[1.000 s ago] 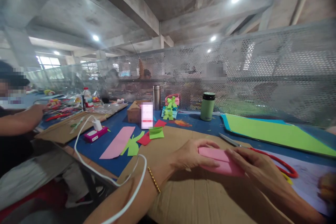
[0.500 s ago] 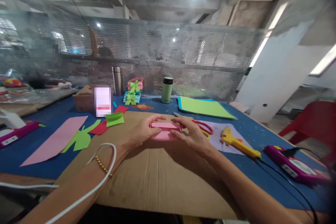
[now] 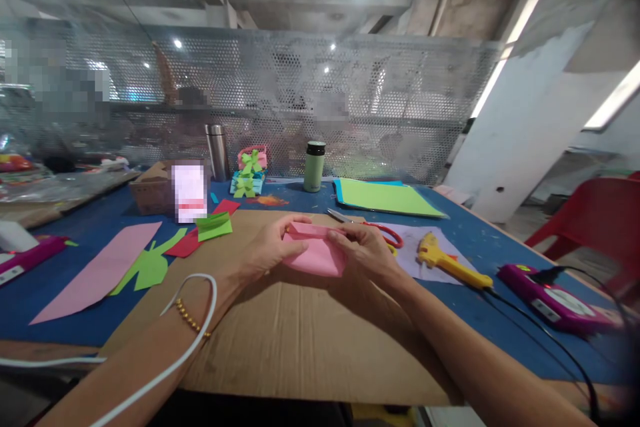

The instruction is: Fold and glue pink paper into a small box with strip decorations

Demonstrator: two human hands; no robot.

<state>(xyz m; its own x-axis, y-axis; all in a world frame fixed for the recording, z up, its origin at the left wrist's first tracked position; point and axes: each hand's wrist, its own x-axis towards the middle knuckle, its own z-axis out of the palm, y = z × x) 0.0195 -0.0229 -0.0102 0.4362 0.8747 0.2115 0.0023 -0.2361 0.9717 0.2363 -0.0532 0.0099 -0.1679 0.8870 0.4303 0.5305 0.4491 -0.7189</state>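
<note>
A folded piece of pink paper (image 3: 316, 259), shaped like a small pouch, is held between my two hands above the cardboard sheet (image 3: 280, 340). My left hand (image 3: 273, 247) is closed on its left end, thumb on the near face and fingers behind. At the right end my right hand (image 3: 367, 250) pinches the upper edge, its thumb near the top rim. Just beyond my right hand lie scissors (image 3: 395, 235) with red and yellow handles, partly hidden by that hand.
A yellow glue gun (image 3: 453, 267) rests on pale paper at the right, near a purple power strip (image 3: 550, 300). Green sheets (image 3: 390, 199), a green bottle (image 3: 314, 167) and a steel flask (image 3: 217, 152) stand behind. Pink paper (image 3: 100, 270) and green cut-outs (image 3: 150, 263) lie left.
The pink paper has tilted so more of its near face shows. My right thumb has moved up toward its top edge. The view has shifted slightly.
</note>
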